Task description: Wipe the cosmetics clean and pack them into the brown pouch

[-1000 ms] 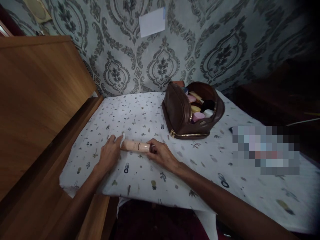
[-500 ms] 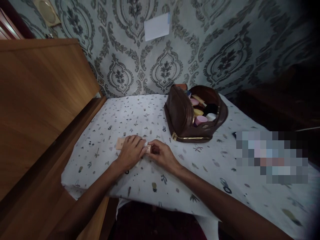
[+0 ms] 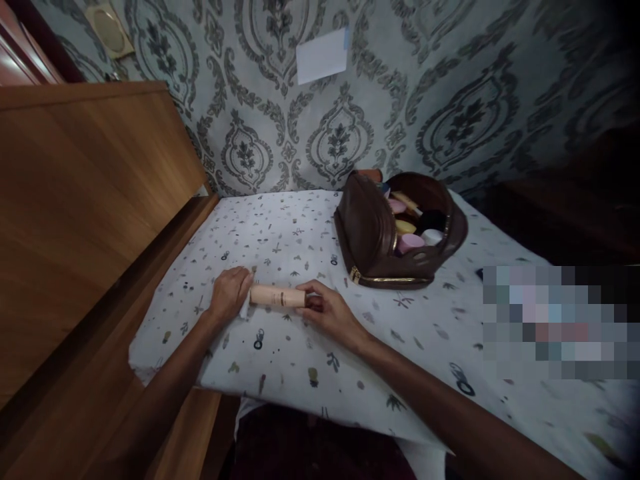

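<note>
A peach-coloured cosmetic tube (image 3: 277, 296) with small dark print lies level between my two hands, just above or on the patterned sheet. My right hand (image 3: 333, 313) pinches its right end between thumb and fingers. At the other end, my left hand (image 3: 231, 292) is closed, with its fingers curled around a white tissue or wipe (image 3: 245, 308). Only a bit of the white piece pokes out below the fingers, against the tube's left end. How far the tube reaches into the left hand is hidden.
Behind my right hand stands an open brown toiletry bag (image 3: 367, 220) holding several cosmetics, among them a pink-capped item (image 3: 411, 243). A wooden panel (image 3: 100, 160) rises at the left. The papered wall (image 3: 270, 113) closes off the back. A blurred-out patch covers the right side.
My left hand has slid left along the tube to its far end, baring the tube's printed middle. My right hand keeps its hold. The view has shifted slightly.
</note>
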The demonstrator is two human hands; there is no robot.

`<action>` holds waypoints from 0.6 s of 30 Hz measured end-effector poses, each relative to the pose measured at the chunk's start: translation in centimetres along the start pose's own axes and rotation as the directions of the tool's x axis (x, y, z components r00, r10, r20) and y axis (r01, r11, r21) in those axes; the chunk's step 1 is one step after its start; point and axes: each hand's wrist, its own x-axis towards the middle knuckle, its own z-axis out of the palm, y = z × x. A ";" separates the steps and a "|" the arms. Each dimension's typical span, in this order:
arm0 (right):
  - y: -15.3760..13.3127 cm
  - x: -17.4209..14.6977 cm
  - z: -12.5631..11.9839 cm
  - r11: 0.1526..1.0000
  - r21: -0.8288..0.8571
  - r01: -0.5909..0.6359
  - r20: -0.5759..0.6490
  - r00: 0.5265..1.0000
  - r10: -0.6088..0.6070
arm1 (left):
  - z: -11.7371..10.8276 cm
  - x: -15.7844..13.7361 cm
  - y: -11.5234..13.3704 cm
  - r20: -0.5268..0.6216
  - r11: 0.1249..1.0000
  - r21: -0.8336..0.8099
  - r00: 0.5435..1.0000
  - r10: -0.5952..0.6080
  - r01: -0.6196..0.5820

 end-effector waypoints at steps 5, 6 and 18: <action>0.3 0.7 -0.4 0.991 0.132 -0.027 -0.030 0.999 0.031 | -0.4 0.4 0.2 -0.052 0.999 0.031 0.998 0.021 -0.020; 0.5 0.8 -0.4 0.989 0.147 -0.021 -0.055 0.998 0.030 | -0.6 0.5 0.6 -0.060 0.998 0.049 0.997 0.046 -0.043; 0.9 0.2 0.4 0.995 0.011 0.096 -0.108 0.990 -0.095 | -0.8 1.9 11.2 -0.035 0.920 0.183 0.932 0.359 -0.348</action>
